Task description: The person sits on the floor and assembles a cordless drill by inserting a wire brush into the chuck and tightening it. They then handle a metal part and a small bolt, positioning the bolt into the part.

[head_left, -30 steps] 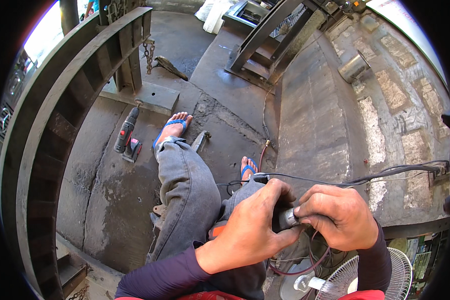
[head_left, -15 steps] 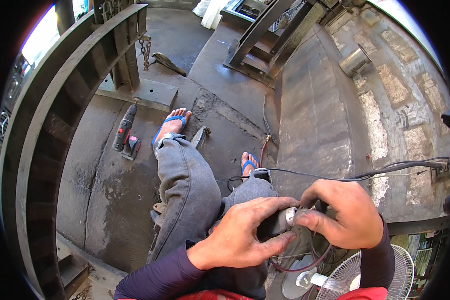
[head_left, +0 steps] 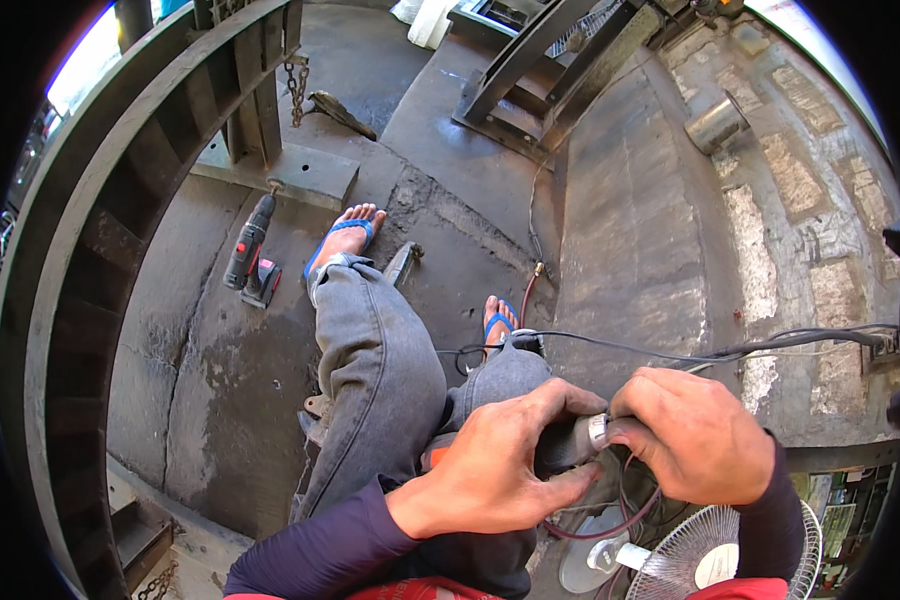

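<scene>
Above my lap I hold a dark grey hand-held power tool (head_left: 564,446) with a light metal collar at one end. An orange patch shows on its body by my left wrist; its exact kind I cannot make out. My left hand (head_left: 500,455) curls round the body, thumb below and fingers above. My right hand (head_left: 692,432) is closed at the collar end, thumb and fingers pinching the tip, which they mostly hide.
A cordless drill (head_left: 251,250) rests on the floor at left, near a curved steel beam (head_left: 75,290). Black cables (head_left: 730,352) cross right of my knee. A fan (head_left: 705,560) and red hose (head_left: 610,533) are lower right. A metal cylinder (head_left: 716,122) lies upper right.
Both hands and the tool have shifted slightly to the right. My right fingers have closed in further over the collar end, and more of the tool's grey body shows.
</scene>
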Demonstrator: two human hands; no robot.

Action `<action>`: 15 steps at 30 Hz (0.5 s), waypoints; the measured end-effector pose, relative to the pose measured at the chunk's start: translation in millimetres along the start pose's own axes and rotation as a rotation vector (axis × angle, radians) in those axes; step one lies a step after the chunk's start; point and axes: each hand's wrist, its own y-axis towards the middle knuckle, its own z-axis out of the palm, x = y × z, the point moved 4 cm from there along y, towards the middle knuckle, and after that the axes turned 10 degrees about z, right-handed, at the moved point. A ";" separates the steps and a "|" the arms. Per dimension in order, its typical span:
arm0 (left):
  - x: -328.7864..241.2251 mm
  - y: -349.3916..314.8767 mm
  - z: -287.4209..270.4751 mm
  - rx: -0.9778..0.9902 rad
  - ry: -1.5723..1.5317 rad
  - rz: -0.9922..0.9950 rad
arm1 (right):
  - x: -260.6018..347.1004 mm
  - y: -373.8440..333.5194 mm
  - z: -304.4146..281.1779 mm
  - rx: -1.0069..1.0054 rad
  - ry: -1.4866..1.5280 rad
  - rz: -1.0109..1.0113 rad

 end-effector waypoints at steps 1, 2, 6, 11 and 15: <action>-0.3 0.3 2.0 0.005 0.026 0.009 | 1.9 -0.5 -3.1 0.024 -0.029 0.002; -0.5 1.0 4.9 0.014 0.054 0.015 | 4.3 -1.3 -5.4 0.078 -0.130 -0.024; -2.7 3.3 17.3 0.037 0.197 0.055 | 7.2 -6.5 -10.6 0.311 -0.464 0.000; -1.3 5.9 26.6 0.037 0.271 0.071 | 3.2 -7.4 -4.3 0.409 -0.516 0.054; 1.0 6.3 27.3 0.043 0.267 0.062 | 2.1 -8.4 3.2 0.361 -0.479 0.049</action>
